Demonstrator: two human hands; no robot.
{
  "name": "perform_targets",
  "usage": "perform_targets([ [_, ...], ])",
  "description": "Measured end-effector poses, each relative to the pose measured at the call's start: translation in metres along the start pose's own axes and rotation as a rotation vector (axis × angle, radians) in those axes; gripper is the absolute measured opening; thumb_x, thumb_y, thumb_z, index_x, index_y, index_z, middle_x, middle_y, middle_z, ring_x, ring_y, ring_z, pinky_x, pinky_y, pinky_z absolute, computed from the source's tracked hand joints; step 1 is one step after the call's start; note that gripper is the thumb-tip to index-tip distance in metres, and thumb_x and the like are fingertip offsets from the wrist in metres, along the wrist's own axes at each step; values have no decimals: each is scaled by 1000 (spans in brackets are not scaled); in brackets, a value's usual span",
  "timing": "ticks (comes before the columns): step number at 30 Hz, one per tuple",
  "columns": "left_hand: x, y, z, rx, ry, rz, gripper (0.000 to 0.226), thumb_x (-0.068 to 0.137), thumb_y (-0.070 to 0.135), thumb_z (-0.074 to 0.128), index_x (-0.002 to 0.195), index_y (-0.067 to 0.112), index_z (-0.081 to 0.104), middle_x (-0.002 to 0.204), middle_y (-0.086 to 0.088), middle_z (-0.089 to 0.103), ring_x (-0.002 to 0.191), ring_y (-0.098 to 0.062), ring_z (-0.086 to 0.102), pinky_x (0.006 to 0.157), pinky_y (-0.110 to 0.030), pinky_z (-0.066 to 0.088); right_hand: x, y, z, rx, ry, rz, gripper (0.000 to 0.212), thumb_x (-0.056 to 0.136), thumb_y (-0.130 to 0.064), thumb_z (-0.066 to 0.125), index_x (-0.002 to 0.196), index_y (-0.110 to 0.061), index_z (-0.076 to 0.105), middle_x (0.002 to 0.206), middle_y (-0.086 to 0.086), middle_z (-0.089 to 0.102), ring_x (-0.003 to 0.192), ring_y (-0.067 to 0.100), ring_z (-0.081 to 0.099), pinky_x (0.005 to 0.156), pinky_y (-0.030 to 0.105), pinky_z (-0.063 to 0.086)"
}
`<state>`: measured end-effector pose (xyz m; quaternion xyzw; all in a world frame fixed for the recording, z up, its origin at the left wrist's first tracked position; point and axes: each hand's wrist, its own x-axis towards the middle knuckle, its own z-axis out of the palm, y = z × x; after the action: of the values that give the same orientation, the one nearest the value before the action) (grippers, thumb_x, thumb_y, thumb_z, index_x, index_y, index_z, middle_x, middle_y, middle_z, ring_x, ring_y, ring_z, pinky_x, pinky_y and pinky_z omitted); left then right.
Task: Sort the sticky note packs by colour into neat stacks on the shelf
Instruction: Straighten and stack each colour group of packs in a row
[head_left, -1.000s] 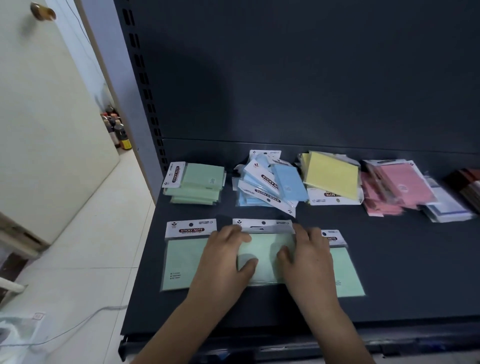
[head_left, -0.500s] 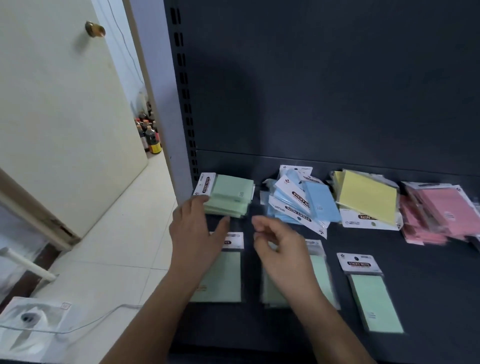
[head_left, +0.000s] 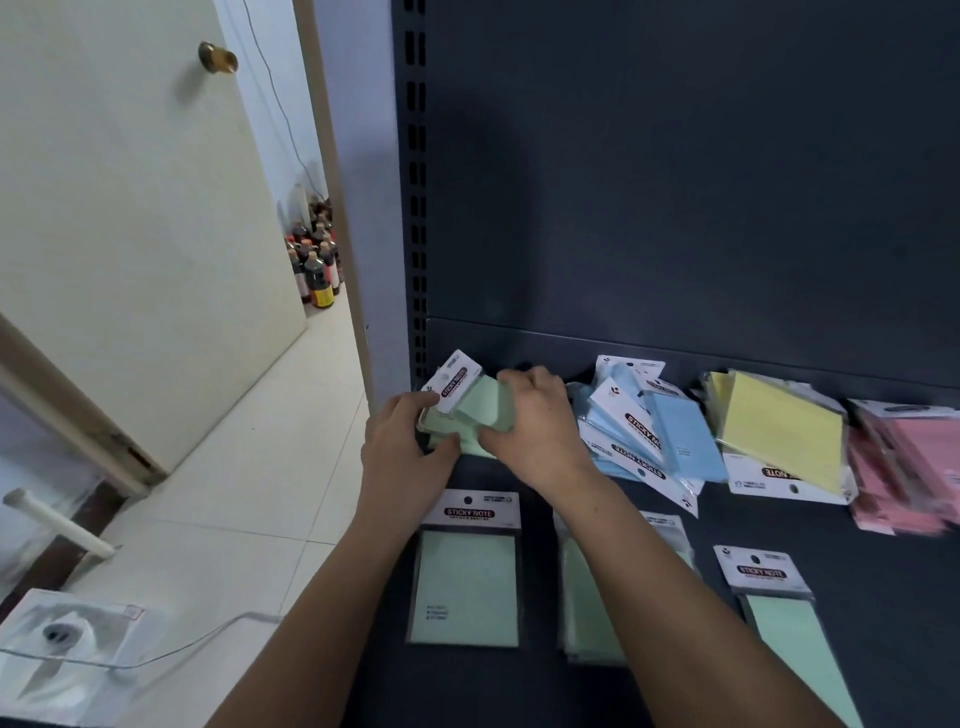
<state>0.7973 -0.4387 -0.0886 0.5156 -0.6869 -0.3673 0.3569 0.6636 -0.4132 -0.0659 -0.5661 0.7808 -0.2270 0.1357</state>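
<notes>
We see the left grip (head_left: 410, 447) and the right grip (head_left: 535, 431), both bare hands, curled round a small stack of pale green sticky note packs (head_left: 485, 408). It sits at the back left of the dark grey metal shelf (head_left: 909, 597). Light blue sticky note packs (head_left: 685, 441) lie just beside it.

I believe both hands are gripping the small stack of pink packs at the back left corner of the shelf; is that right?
Not quite: that stack is green, not pink. The head view shows the left hand and right hand gripping the small green packs at the back left corner of the shelf; the pink packs lie far right.
</notes>
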Motion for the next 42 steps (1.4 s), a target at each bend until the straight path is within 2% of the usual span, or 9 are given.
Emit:
perform_targets([
  [2, -3, 5, -2, -159, -12, -13, 38, 81, 6, 63, 114, 23, 56, 114, 8, 57, 92, -2, 51, 76, -1, 36, -6, -5, -2, 48, 15, -5, 61, 72, -30, 74, 125, -9, 49, 117, 7, 40, 110, 24, 44, 95, 34, 41],
  [6, -16, 20, -4, -499, -36, -82, 23, 88, 11, 61, 103, 29, 59, 91, 2, 69, 77, -9, 65, 64, -19, 52, -29, -21, -10, 257, 110, 46, 53, 70, -33, 75, 116, -16, 55, 109, -1, 41, 94, 19, 57, 80, 37, 51],
  [10, -38, 40, -6, -564, 3, -46, 18, 89, 10, 58, 99, 25, 63, 79, 5, 71, 66, -9, 66, 55, -24, 53, -62, -20, -26, 555, 73, 57, 52, 71, -31, 77, 114, -32, 47, 107, -13, 57, 94, 1, 58, 72, 10, 46],
  [15, -70, 65, 14, -553, -138, 62, 20, 86, 4, 61, 95, 21, 66, 69, 4, 67, 58, -1, 59, 52, -14, 46, -118, 15, -51, 800, 220, 69, 41, 83, -11, 67, 112, -36, 50, 99, -15, 65, 85, 12, 65, 73, 27, 54],
  [22, -124, 95, 95, -358, -496, 241, 27, 87, 12, 62, 113, 20, 60, 108, 11, 58, 94, -1, 58, 81, -19, 49, -190, 102, -88, 719, 386, 232, 36, 83, 0, 63, 100, -31, 68, 93, 5, 66, 57, 12, 53, 54, 17, 44],
  [28, -149, 93, 144, 63, -530, 486, 41, 88, 21, 59, 127, 13, 51, 127, 0, 51, 120, -17, 39, 103, -19, 26, -214, 148, -77, 445, 456, 355, 36, 85, 4, 58, 106, -25, 64, 114, -2, 60, 100, 14, 57, 89, 22, 44],
  [32, -153, 90, 154, 319, -506, 574, 47, 94, 32, 45, 136, 12, 40, 142, -2, 38, 137, -16, 19, 110, -22, 7, -216, 156, -68, 228, 418, 368, 34, 88, -2, 56, 120, -12, 61, 121, 1, 57, 108, 11, 41, 88, 6, 24],
  [36, -151, 89, 149, 377, -521, 539, 48, 95, 37, 44, 137, 15, 40, 153, -4, 22, 143, -16, 4, 114, -26, 1, -214, 154, -72, 186, 329, 367, 36, 90, -3, 52, 125, -10, 57, 126, 4, 52, 115, 20, 44, 92, 13, 26],
  [42, -128, 83, 100, -17, -291, 423, 17, 84, 19, 59, 99, 15, 67, 104, 6, 66, 102, -5, 55, 91, -14, 37, -197, 113, -77, 188, 519, 128, 27, 85, 1, 52, 106, -13, 62, 110, -1, 58, 102, 15, 53, 85, 15, 36],
])
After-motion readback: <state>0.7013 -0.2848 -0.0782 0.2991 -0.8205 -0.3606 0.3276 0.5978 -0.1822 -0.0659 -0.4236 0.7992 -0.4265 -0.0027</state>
